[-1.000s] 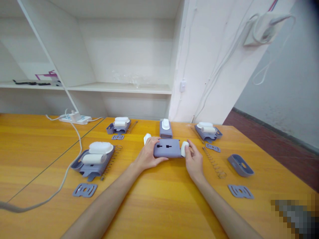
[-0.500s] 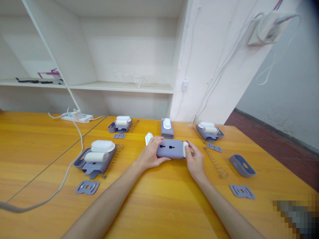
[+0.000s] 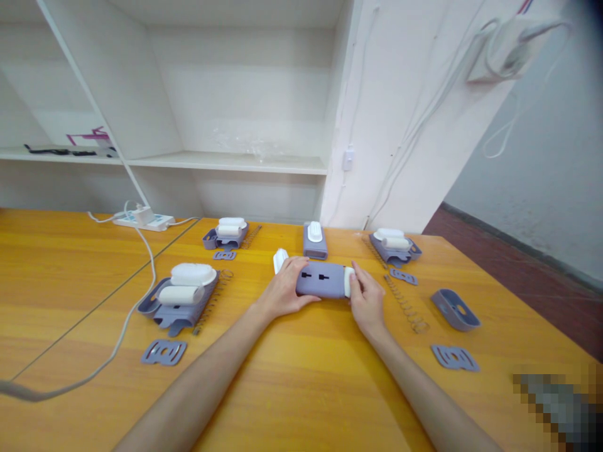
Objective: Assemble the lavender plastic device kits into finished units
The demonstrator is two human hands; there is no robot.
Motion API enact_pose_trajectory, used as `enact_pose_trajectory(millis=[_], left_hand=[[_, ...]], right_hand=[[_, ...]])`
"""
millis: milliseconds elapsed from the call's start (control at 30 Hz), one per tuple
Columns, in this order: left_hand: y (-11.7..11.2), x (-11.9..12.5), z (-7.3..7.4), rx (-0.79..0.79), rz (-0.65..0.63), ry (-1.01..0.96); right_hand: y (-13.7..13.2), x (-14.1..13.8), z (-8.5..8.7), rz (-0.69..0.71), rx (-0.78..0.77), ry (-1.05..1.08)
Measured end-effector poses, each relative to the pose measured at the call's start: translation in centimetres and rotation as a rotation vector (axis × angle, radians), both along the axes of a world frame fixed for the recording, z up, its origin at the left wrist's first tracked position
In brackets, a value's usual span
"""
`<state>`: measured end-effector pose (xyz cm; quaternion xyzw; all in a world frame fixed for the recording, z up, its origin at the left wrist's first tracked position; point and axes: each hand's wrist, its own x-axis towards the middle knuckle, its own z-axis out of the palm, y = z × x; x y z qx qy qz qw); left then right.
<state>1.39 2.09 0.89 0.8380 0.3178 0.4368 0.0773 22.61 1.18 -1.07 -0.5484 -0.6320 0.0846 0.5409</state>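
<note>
A grey-purple plastic housing (image 3: 322,280) with two dark keyhole slots lies sideways between my hands. My left hand (image 3: 286,287) is closed around its left end, thumb along the lower edge. With its fingers closed, my right hand (image 3: 367,297) grips a white plastic piece (image 3: 348,282) at the housing's right end; part of that piece is hidden by the fingers. Just behind my left hand shows a white ribbed part (image 3: 280,260), partly covered. To the right of my right hand are a loose coil spring (image 3: 406,304), a grey-purple end cap (image 3: 456,309) and a flat slotted plate (image 3: 455,358).
Further part sets with white rollers stand at left (image 3: 181,300), back left (image 3: 228,233) and back right (image 3: 394,245). Another housing with a white ribbed part (image 3: 315,240) stands behind. A power strip (image 3: 144,220) and cable (image 3: 123,333) lie at left, below white shelving (image 3: 226,162).
The view has shifted slightly. Both hands keep the same hold on the housing and the white piece, with little visible movement.
</note>
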Motion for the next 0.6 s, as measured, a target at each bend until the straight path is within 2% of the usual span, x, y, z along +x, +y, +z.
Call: enact_pose_trajectory(millis=[233, 600], left_hand=[[0.00, 0.05, -0.07, -0.014, -0.011, -0.010], [0.09, 0.03, -0.21, -0.002, -0.011, 0.003]], right_hand=[[0.08, 0.14, 0.03, 0.012, -0.009, -0.051], [0.22, 0.08, -0.12, 0.118, -0.077, 0.024]])
